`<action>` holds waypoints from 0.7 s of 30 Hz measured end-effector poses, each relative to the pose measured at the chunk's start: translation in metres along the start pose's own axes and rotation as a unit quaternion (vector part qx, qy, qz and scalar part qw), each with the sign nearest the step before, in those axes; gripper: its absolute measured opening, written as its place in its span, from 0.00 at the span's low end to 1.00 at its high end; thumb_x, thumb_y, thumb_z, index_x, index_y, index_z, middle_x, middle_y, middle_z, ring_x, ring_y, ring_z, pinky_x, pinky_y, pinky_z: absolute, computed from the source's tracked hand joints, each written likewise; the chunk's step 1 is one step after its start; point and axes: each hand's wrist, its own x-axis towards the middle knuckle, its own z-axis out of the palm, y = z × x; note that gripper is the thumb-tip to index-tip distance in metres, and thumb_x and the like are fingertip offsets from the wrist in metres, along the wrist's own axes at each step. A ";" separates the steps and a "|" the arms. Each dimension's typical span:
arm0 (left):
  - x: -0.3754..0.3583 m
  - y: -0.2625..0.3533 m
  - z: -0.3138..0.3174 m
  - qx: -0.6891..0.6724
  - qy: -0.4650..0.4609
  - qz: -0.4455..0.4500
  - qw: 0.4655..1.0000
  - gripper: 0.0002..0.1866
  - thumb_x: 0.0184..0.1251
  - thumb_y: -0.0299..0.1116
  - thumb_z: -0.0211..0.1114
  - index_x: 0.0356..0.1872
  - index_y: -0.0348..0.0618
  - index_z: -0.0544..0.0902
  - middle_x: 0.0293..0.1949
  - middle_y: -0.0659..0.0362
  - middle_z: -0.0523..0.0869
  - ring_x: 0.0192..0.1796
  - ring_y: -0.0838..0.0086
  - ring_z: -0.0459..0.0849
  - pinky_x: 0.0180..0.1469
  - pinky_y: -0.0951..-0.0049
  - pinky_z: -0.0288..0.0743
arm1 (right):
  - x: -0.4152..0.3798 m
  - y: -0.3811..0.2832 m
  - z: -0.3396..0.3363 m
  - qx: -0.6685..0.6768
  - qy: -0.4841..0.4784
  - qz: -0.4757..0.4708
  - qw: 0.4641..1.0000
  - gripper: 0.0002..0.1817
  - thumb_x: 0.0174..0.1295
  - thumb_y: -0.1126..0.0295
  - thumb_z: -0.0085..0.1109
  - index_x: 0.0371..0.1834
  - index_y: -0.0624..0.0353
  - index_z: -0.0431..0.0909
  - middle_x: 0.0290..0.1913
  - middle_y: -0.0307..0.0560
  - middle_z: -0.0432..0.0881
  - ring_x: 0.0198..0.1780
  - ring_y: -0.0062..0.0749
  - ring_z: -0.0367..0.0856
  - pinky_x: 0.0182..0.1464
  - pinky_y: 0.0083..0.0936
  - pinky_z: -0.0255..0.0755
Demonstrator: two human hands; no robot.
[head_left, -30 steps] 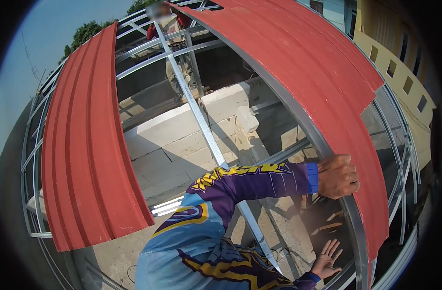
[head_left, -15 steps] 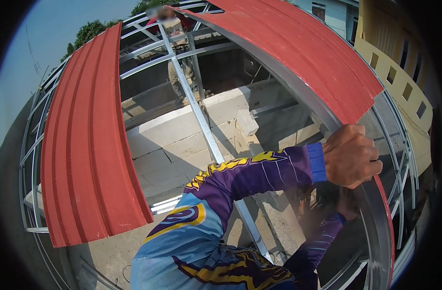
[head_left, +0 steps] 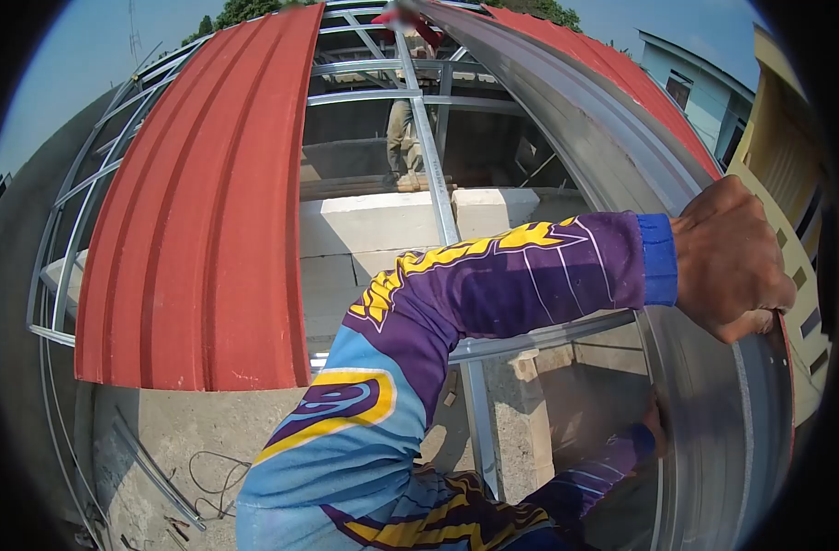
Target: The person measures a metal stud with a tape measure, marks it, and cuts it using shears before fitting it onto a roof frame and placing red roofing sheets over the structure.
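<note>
A long corrugated metal roofing sheet [head_left: 704,413], grey beneath and red on its outer face, is tilted up on edge at my right. My left hand [head_left: 732,262] stretches across and is closed over its upper edge. Lower down, in shadow, my right hand [head_left: 655,427] holds the sheet's near lower edge, its fingers partly hidden. Another red roofing sheet [head_left: 199,211] lies on the frame to the left. Between them runs a silver metal rafter [head_left: 429,156].
A person [head_left: 403,138] in red stands at the far end of the rafter. Below are pale block walls [head_left: 374,225] and a concrete floor [head_left: 254,422] with loose metal strips [head_left: 153,468] and a cable [head_left: 219,477]. Neighbouring buildings [head_left: 686,78] rise at the right.
The held sheet has tipped further up on edge, showing more of its grey underside. My left hand has moved right with it. The view has swung, bringing more floor into sight.
</note>
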 end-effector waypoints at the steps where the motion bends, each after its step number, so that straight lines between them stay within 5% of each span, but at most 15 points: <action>1: 0.002 0.001 -0.008 -0.002 0.004 0.002 1.000 0.09 0.34 0.40 0.73 0.21 0.54 0.86 0.17 0.65 0.83 0.22 0.69 0.84 0.21 0.65 0.68 | -0.019 0.006 0.012 0.001 0.013 -0.028 1.000 0.38 0.69 0.46 0.30 0.75 0.63 0.55 0.76 0.58 0.54 0.78 0.59 0.46 0.71 0.76 0.36; 11: 0.038 -0.008 -0.056 0.013 0.049 0.002 0.999 0.07 0.44 0.43 0.71 0.25 0.58 0.89 0.17 0.64 0.84 0.23 0.68 0.84 0.24 0.65 0.70 | -0.084 0.012 0.055 -0.002 -0.017 -0.076 0.997 0.44 0.66 0.33 0.23 0.79 0.49 0.51 0.80 0.47 0.50 0.80 0.55 0.41 0.71 0.77 0.32; 12: 0.045 -0.012 -0.059 0.010 0.051 0.002 0.999 0.07 0.44 0.43 0.71 0.25 0.58 0.89 0.17 0.64 0.84 0.23 0.68 0.84 0.24 0.65 0.70 | -0.080 0.008 0.056 0.000 -0.018 -0.079 0.997 0.44 0.66 0.33 0.23 0.79 0.49 0.51 0.80 0.47 0.50 0.80 0.55 0.41 0.71 0.77 0.32; 14: 0.055 -0.018 -0.061 0.009 0.015 -0.022 1.000 0.12 0.52 0.50 0.64 0.29 0.61 0.91 0.23 0.63 0.87 0.31 0.67 0.86 0.40 0.62 0.72 | -0.075 0.000 0.060 0.007 -0.049 -0.053 0.997 0.42 0.67 0.35 0.24 0.76 0.53 0.55 0.79 0.51 0.52 0.80 0.57 0.42 0.71 0.78 0.31; 21: 0.123 -0.041 -0.088 0.007 -0.029 -0.049 0.998 0.13 0.55 0.50 0.63 0.32 0.58 0.89 0.27 0.62 0.87 0.34 0.67 0.86 0.42 0.63 0.73 | -0.119 0.009 0.068 -0.024 -0.148 -0.066 0.986 0.45 0.67 0.30 0.25 0.75 0.52 0.56 0.75 0.54 0.56 0.79 0.55 0.44 0.69 0.80 0.38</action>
